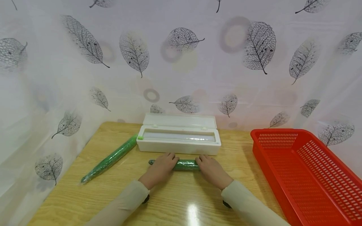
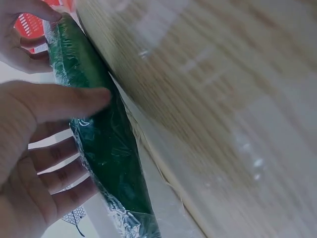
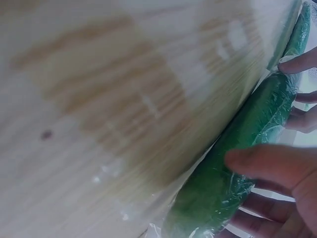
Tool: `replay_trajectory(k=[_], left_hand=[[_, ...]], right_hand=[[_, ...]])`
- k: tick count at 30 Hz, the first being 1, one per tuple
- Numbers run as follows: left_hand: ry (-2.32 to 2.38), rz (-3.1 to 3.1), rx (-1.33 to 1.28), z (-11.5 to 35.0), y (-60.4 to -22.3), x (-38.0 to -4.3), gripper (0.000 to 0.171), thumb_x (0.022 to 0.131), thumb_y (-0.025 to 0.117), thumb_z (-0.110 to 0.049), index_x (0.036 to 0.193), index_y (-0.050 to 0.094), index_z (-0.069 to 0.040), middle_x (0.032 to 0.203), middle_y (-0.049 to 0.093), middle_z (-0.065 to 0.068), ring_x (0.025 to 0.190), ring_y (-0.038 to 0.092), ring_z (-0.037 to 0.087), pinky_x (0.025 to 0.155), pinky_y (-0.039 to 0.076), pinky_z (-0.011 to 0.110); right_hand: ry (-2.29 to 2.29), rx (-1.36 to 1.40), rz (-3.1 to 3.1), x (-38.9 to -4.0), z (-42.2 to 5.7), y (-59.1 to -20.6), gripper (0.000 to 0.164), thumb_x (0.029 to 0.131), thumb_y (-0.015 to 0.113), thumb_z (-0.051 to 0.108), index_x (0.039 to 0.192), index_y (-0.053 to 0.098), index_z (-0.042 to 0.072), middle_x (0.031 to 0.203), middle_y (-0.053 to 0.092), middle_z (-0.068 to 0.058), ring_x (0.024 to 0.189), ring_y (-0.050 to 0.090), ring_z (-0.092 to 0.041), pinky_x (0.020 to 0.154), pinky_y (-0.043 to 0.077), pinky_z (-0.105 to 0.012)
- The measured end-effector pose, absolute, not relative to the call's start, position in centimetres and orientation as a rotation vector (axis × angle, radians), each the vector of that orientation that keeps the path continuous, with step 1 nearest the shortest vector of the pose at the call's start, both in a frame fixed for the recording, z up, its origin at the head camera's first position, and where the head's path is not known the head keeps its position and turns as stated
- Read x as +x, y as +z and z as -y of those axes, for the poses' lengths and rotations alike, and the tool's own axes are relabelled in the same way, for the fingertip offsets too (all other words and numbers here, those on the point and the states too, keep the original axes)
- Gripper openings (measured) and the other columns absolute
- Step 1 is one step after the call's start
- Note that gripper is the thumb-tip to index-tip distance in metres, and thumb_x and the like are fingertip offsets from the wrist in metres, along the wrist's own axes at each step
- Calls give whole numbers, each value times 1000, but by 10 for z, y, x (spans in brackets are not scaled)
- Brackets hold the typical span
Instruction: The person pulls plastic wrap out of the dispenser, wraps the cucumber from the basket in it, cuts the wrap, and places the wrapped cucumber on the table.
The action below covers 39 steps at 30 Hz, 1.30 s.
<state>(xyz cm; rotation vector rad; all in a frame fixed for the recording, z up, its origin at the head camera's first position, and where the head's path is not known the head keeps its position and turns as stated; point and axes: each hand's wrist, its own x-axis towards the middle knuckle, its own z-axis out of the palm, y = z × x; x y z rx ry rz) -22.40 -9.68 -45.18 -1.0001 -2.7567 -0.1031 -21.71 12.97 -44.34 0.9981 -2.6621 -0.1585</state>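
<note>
A green cucumber [image 1: 186, 165] covered in clear cling film lies crosswise on the table, in front of a white cling film dispenser [image 1: 178, 147]. My left hand [image 1: 161, 168] holds it left of the middle, and my right hand [image 1: 212, 171] grips its right part. In the left wrist view the thumb [image 2: 74, 101] lies on the near side of the cucumber, with the fingers behind it. The right wrist view shows the right thumb [image 3: 272, 161] against the wrapped skin in the same way. Loose film bunches at the cucumber's end [image 2: 131, 223].
The dispenser's lid [image 1: 179, 120] stands raised, with a film roll [image 1: 178, 136] inside. At left a second wrapped cucumber [image 1: 110, 159] lies slanted on the wooden table [image 1: 169, 204]. A red plastic basket [image 1: 271, 175] stands at right. A leaf-print curtain [image 1: 198, 78] hangs behind.
</note>
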Motion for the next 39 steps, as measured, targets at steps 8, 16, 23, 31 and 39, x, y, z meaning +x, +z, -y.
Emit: replay_trajectory(k=[8,16,23,31,39], left_hand=[[-82,2837,-1011,98,-445,-224,33,85,64,-1,117,60,-7,102,61,7,91,57,18,77,53,31],[-122,2922,-1009,98,-442,-219,39,79,69,-3,116,56,-8,110,62,7,99,60,22,85,53,36],[1,2891,-952,96,-444,-220,43,78,68,-9,119,57,-15,114,56,7,109,53,25,99,44,44],[108,2813,-942,96,-444,-221,43,78,73,-23,118,59,-17,108,61,5,101,56,25,92,45,42],[173,2806,-958,97,-441,-227,43,76,75,-23,114,56,-14,104,64,3,98,58,22,88,46,39]], right_hand=[[-153,1019,2635,-216,-129,-442,22,77,71,-4,93,58,4,85,61,-7,74,58,-17,58,50,-27],[-142,1024,2697,-212,-130,-441,18,82,66,-2,92,53,5,78,59,-5,68,57,-17,51,44,-26],[-187,979,2609,-214,-131,-447,16,83,66,2,93,56,8,82,50,-4,72,48,-17,59,43,-28],[-233,955,2555,-216,-132,-448,16,81,67,2,89,55,9,78,44,-3,68,44,-15,52,39,-25],[-322,979,2517,-220,-131,-448,20,79,72,8,89,54,9,77,47,-2,67,46,-13,50,40,-21]])
